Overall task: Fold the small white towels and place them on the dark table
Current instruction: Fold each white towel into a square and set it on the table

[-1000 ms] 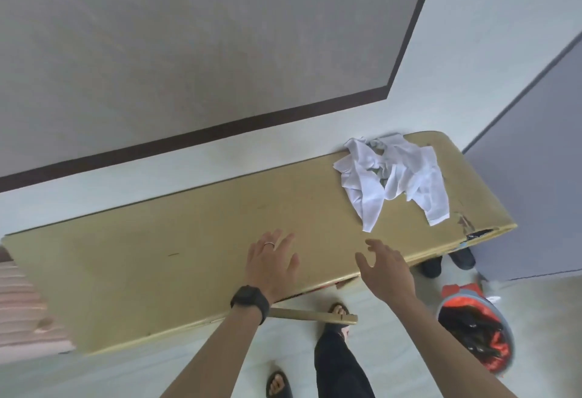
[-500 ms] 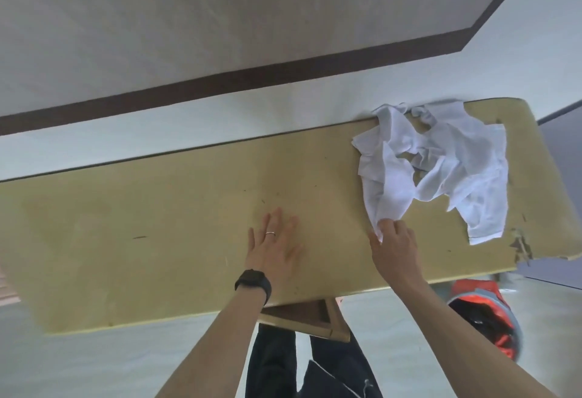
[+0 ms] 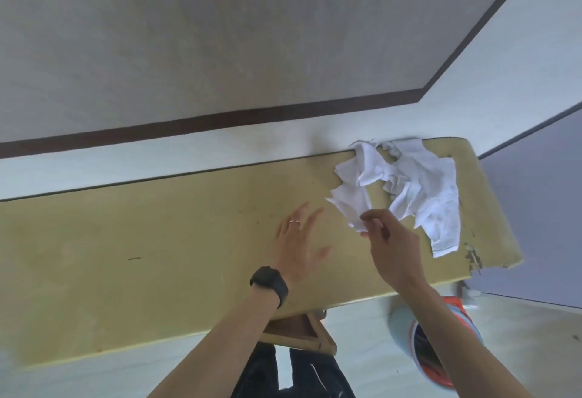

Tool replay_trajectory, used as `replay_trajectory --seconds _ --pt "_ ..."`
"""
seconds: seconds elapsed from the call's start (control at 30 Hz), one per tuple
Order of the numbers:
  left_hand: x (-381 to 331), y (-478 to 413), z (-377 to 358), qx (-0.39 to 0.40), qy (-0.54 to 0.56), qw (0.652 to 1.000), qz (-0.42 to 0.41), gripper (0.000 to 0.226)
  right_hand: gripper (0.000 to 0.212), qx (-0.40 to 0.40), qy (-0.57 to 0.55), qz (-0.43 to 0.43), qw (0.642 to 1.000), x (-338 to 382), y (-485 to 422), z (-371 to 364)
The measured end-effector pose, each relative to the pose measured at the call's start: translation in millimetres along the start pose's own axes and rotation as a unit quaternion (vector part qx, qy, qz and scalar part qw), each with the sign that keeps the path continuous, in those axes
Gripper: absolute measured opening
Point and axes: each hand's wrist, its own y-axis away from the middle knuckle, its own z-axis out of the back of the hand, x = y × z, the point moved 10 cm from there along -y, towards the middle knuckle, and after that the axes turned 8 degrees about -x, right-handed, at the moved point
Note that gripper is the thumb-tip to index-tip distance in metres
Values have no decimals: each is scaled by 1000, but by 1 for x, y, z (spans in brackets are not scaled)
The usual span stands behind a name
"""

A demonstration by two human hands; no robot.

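**Right hand pinches a towel corner; left hand spread open**

We see one grey wall panel (image 3: 220, 35) filling the view beyond both hands. It is matt and faintly grained, and one dark brown trim strip (image 3: 220, 120) edges it. Nearer us lies one tan table (image 3: 157, 240), a long smooth slab with rounded corners, scratched in places and chipped at the edge to the right of the right hand. One heap of white towels (image 3: 422, 196) lies on it just beyond and to the right of the right hand, against the far edge. The cloth is thin, soft and crumpled, and we cannot count the pieces. The front towel (image 3: 349, 205) trails out of the heap toward that hand.

We count two hands, both over the table. The right hand (image 3: 393, 249) pinches the front towel's nearest corner between thumb and forefinger, the other fingers loosely curled. The left hand (image 3: 299, 246), just left of it, is open with straight, spread fingers and the palm down. It is blurred, so we cannot tell whether it touches the wood.

Under the right forearm sits one rounded orange and pale blue object (image 3: 425, 353), blurred. Below the left wrist one wooden frame (image 3: 302, 333) juts from beneath the table, above dark trousers (image 3: 299, 375). The left wrist wears one black watch (image 3: 270, 284), and one left finger wears a thin ring (image 3: 294, 222).
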Motion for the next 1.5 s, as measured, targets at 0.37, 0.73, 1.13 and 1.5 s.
replay_trajectory --seconds 0.37,0.73,1.13,1.5 --pt "-49 5 93 -16 47 992 -114 14 25 54 10 101 993 101 34 36" --pt "-10 60 128 57 65 994 -72 14 33 122 51 118 984 121 67 -12" --pt "48 79 152 42 94 995 -14 21 19 151 122 234 953 144 95 -56" --pt "106 73 187 32 -207 973 -93 35 15 128 145 238 952 148 71 -67"
